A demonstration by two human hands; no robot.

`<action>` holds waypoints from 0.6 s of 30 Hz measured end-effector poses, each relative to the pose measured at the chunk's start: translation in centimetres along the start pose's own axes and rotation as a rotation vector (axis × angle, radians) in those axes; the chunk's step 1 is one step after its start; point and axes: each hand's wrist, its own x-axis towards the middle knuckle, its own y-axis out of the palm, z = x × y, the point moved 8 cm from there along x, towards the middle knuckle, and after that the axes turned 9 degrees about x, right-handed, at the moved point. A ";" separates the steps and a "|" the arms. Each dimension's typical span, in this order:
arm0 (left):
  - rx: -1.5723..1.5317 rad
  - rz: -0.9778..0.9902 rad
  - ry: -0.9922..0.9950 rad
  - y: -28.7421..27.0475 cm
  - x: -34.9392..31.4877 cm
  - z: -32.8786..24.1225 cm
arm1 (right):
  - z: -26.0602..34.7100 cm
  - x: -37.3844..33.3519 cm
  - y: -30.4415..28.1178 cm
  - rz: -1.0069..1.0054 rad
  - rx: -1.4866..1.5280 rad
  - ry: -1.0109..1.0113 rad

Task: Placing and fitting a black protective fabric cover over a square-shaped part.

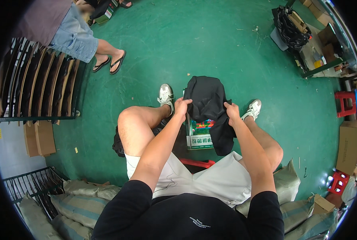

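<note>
I sit on a red stool with my knees apart over a green floor. My left hand grips the left edge of a black garment. My right hand grips its right edge, with cloth hanging down below it. The garment is held spread between both hands above a green printed box that stands on the floor between my white shoes. Part of the box is hidden by the cloth.
Another dark bundle lies under my left thigh. A person in sandals stands at the upper left beside a rack of dark flat items. Woven sacks lie behind me. Cardboard boxes, red stools and a cluttered bench are at the right.
</note>
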 end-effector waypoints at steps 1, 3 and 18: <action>-0.100 -0.046 0.030 -0.6 -0.7 -0.9 | 1.5 -1.7 0.2 -0.076 -0.037 -0.048; -0.154 -0.089 0.072 -1.0 -1.5 -1.4 | 1.6 -1.9 -1.3 -0.120 -0.030 -0.069; 0.275 -0.323 -0.220 -6.0 -2.8 7.7 | -6.8 0.5 -7.6 -0.112 -0.457 0.167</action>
